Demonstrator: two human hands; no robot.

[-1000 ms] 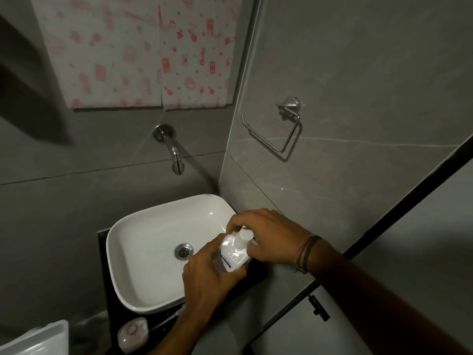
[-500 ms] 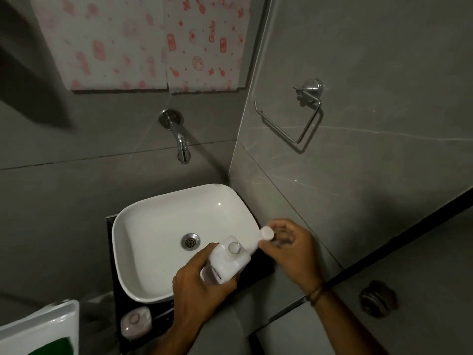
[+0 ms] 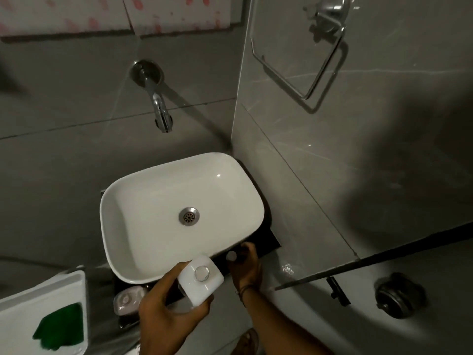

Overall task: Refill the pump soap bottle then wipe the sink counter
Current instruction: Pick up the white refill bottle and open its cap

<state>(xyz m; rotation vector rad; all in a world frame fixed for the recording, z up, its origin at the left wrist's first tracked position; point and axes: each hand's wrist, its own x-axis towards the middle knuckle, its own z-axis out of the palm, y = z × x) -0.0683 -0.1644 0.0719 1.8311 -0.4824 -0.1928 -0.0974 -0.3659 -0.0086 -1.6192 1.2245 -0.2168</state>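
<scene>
My left hand [image 3: 163, 312] grips a white refill bottle [image 3: 201, 278] upright over the sink's near rim, its round neck uncapped and facing up. My right hand [image 3: 247, 269] is just right of it, low over the black counter [image 3: 271, 242], fingers pinched on the small white cap [image 3: 232, 255]. A pinkish soap bottle [image 3: 128, 301], seen from above, stands on the counter in front of the sink, left of my left hand. A green cloth [image 3: 60, 327] lies on a white ledge at the lower left.
The white basin [image 3: 108, 226] with a metal drain [image 3: 189, 216] fills the counter. A wall tap [image 3: 160, 108] juts out above it. A metal towel ring [image 3: 307, 55] hangs on the right wall, and a dark glass-door edge [image 3: 384, 257] runs along the right.
The cap has come off the refill bottle. My right hand carried it away to the right and down to the counter. My left hand kept hold of the bottle.
</scene>
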